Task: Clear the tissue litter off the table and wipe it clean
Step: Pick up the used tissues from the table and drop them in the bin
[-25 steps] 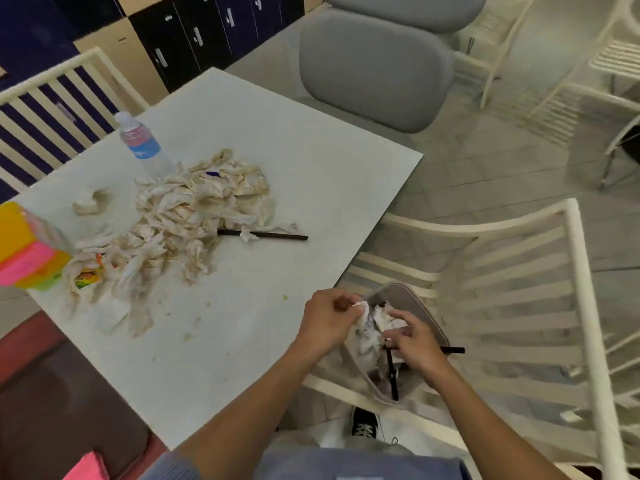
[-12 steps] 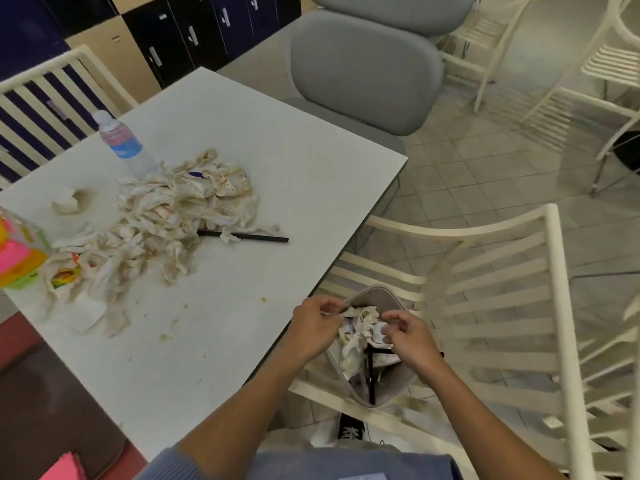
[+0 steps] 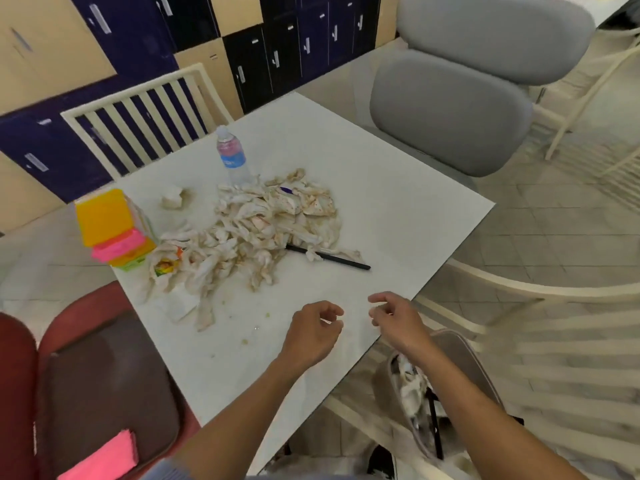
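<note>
hovering loosely curled, left hand (image 3: 313, 332) and right hand (image 3: 398, 318) above table (image 3: 398, 202).

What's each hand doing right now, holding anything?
Left hand: open, fingers loosely curled, holding nothing.
Right hand: open, fingers loosely curled, holding nothing.

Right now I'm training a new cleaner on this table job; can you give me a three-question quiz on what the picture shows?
1. True or false: both hands hold tissue.
2. What long black item lies at the tissue pile's edge?
3. The water bottle stands: A) upright, B) on its side.

Key:
1. False; the left hand and right hand hold nothing.
2. A black stick, possibly a chopstick, beside the tissue pile.
3. A; the water bottle is upright.
</note>
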Tool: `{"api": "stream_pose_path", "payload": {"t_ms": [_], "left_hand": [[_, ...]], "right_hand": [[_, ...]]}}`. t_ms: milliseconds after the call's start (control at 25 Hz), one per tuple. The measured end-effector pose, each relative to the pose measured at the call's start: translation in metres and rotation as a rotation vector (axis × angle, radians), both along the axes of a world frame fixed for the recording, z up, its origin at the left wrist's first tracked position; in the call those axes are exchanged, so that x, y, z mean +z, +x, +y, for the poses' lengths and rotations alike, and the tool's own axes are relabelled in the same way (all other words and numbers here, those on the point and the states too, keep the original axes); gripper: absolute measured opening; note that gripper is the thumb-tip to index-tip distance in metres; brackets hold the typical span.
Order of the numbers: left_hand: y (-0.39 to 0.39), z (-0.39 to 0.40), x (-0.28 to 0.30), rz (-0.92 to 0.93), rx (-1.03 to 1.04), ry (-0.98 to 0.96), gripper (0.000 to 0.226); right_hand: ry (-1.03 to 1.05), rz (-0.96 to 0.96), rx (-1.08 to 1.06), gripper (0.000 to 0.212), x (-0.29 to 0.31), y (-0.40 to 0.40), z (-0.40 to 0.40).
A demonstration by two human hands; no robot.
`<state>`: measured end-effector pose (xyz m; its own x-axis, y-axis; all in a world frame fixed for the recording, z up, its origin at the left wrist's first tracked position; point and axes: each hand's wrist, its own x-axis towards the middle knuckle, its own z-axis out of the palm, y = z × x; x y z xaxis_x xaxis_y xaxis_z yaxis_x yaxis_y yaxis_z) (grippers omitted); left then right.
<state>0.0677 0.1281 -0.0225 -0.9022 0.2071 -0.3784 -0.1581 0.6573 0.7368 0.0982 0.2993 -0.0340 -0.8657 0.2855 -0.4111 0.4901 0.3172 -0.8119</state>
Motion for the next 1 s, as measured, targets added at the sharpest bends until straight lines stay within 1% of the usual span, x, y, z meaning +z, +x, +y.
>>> {"api": "stream_pose_path", "payload": {"t_ms": [160, 320, 360, 440, 520, 600, 680, 800, 880, 1000], "left_hand": [[-0.029, -0.054, 0.003, 0.025, 0.061, -0.001, 0.013], [-0.061, -0.100, -0.002, 0.023, 0.114, -0.004, 0.015], [-0.069, -0.110, -0.003, 0.029, 0.122, -0.007, 0.016], [-0.081, -0.125, -0.007, 0.043, 0.133, -0.005, 0.021], [-0.095, -0.139, -0.014, 0.037, 0.135, 0.005, 0.031], [-0.106, -0.147, -0.020, 0.042, 0.124, -0.014, 0.043], [-0.116, -0.150, -0.026, 0.076, 0.099, -0.050, 0.053], [-0.127, -0.152, -0.033, 0.099, 0.051, -0.087, 0.064], [-0.133, -0.150, -0.035, 0.093, 0.019, -0.117, 0.063], [-0.140, -0.145, -0.038, 0.123, -0.030, -0.191, 0.051]], "right_hand": [[0.133, 0.011, 0.103, 0.021, 0.004, -0.054, -0.038], [0.150, 0.026, 0.210, 0.021, 0.000, -0.100, -0.084], [0.154, 0.037, 0.247, 0.023, -0.002, -0.109, -0.097], [0.172, 0.065, 0.331, 0.034, -0.007, -0.124, -0.121], [0.198, 0.097, 0.413, 0.046, -0.016, -0.140, -0.144], [0.238, 0.106, 0.469, 0.052, -0.025, -0.152, -0.159], [0.282, 0.083, 0.450, 0.052, -0.032, -0.161, -0.168], [0.280, 0.079, 0.331, 0.041, -0.033, -0.165, -0.176], [0.235, 0.107, 0.249, 0.034, -0.030, -0.164, -0.178], [0.127, 0.128, 0.152, 0.025, -0.015, -0.159, -0.173]]}}
